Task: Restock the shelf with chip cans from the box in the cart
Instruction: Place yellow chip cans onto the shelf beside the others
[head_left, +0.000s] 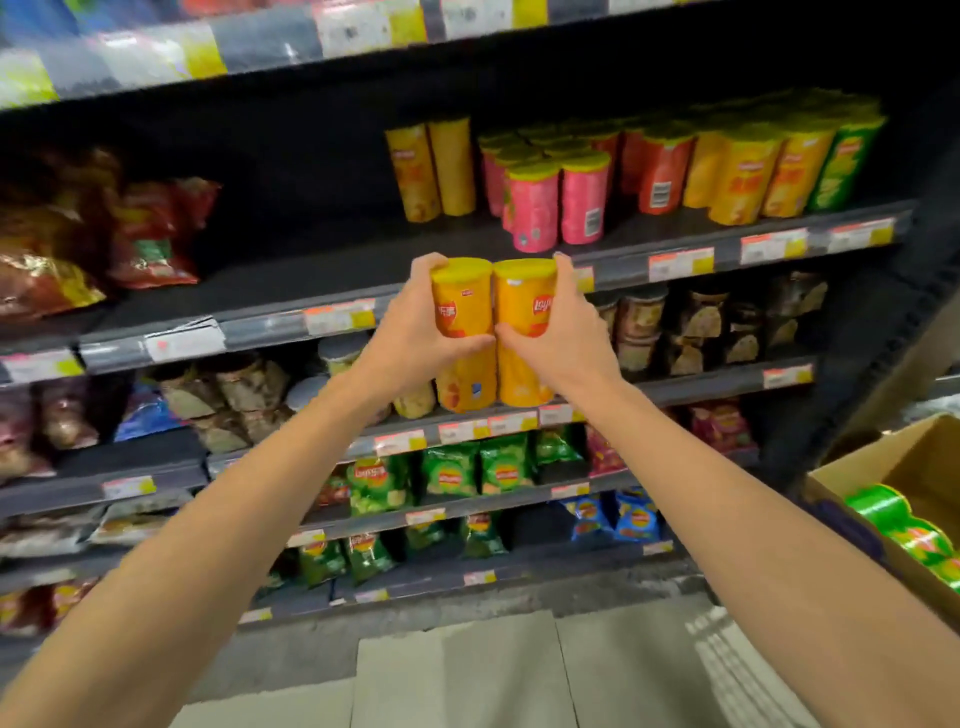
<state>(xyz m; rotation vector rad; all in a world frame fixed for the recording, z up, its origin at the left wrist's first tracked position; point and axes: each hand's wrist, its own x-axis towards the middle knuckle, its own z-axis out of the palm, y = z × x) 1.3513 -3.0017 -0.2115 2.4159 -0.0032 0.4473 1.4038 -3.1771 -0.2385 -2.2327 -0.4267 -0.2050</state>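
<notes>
I hold two yellow chip cans upright, side by side and touching, in front of the shelf edge (467, 283). My left hand (410, 332) grips the left yellow can (462, 304). The right yellow can (522, 299) is in my right hand (563, 332). Both cans hang just below and in front of the dark shelf, where yellow cans (431, 169), pink cans (556, 200), red cans (662, 166) and a green can (844, 161) stand. A cardboard box (893, 462) at the right edge holds green cans (904, 530) lying on their sides.
Left of the standing cans the shelf board shows a bare dark stretch (291, 260). Red chip bags (150, 234) lie at its far left. Lower shelves carry jars, green bags (452, 473) and blue bags (613, 514). Pale floor tiles lie below.
</notes>
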